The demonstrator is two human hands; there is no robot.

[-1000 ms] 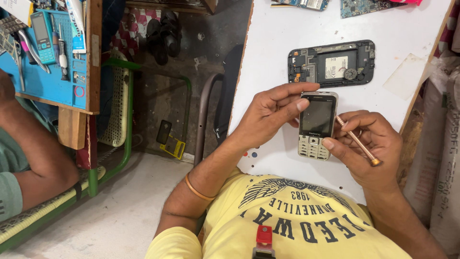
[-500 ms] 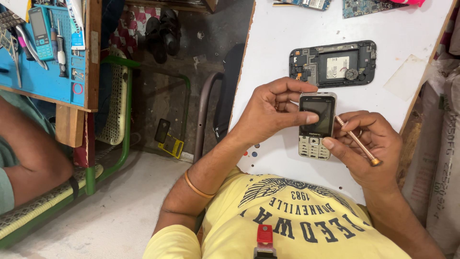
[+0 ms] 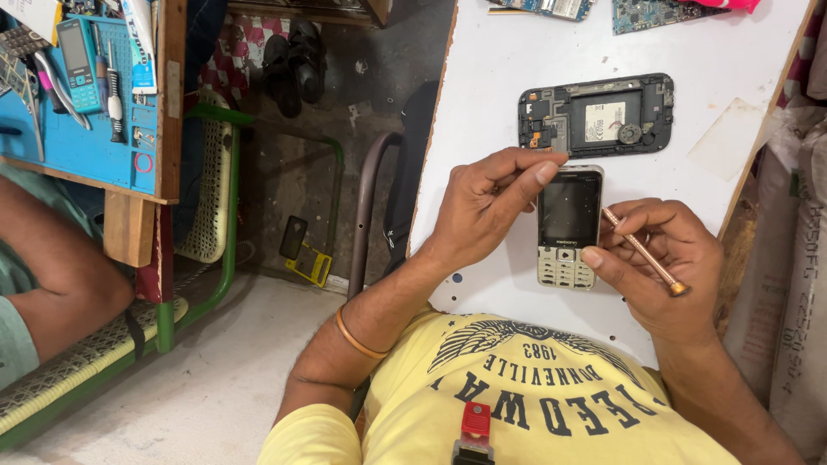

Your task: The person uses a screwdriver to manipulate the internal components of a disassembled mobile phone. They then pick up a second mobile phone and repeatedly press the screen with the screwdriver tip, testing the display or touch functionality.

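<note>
Keypad phone (image 3: pixel 567 226), silver with a dark screen, stands upright between your two hands above the white worktop (image 3: pixel 500 77), near its front edge. Your left hand (image 3: pixel 482 211) curls its grip against the phone's left side, with the forefinger stretched across toward the top corner of the screen. Your right hand (image 3: pixel 659 263) has its grip closed around a copper-coloured screwdriver (image 3: pixel 644 251), which runs slantwise from the phone's right edge down to a round end by your palm; the thumb of the same hand presses on the keypad's right side. Just beyond the phone, farther along the worktop, lies an opened phone body (image 3: pixel 596 114), dark, its inner parts showing. Circuit boards (image 3: pixel 646 13) sit at the far edge. A pale scrap of paper (image 3: pixel 728 138) lies to the right. Off to your left, another person's arm (image 3: pixel 60 275) rests beside a blue work mat (image 3: pixel 82 142) carrying small tools and a blue handset (image 3: pixel 77 65).
</note>
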